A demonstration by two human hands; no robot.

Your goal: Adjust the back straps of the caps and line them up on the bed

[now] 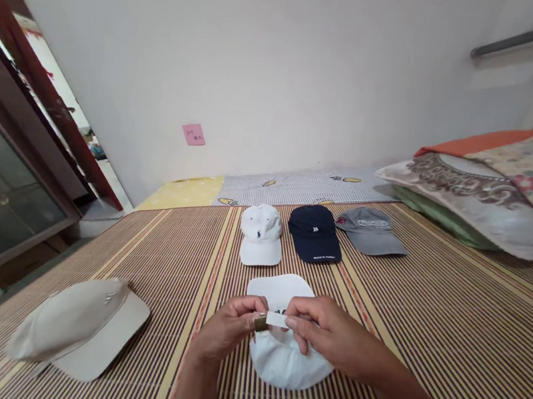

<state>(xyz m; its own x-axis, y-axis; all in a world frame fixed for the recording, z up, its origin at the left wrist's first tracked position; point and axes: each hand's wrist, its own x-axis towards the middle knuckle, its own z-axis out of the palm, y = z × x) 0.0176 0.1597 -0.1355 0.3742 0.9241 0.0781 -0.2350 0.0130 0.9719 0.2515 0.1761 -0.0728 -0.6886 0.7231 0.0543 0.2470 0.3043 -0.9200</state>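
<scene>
A white cap (289, 365) lies on the striped mat with its brim pointing away from me. Both hands are over its back opening, at the adjustment strap (276, 320). My left hand (231, 322) pinches the strap's metal buckle (260, 322) between thumb and fingers. From the other side, my right hand (321, 329) pinches the white strap close to the buckle. Part of the cap, including most of the dark marking near its brim, is hidden behind my fingers.
Beyond my hands sit a white cap (261, 234), a navy cap (314, 234) and a grey cap (371, 231). A beige cap (79, 325) rests at left on the striped mat (166, 318). Pillows (495, 188) are piled at right; a pink note (193, 134) is on the wall.
</scene>
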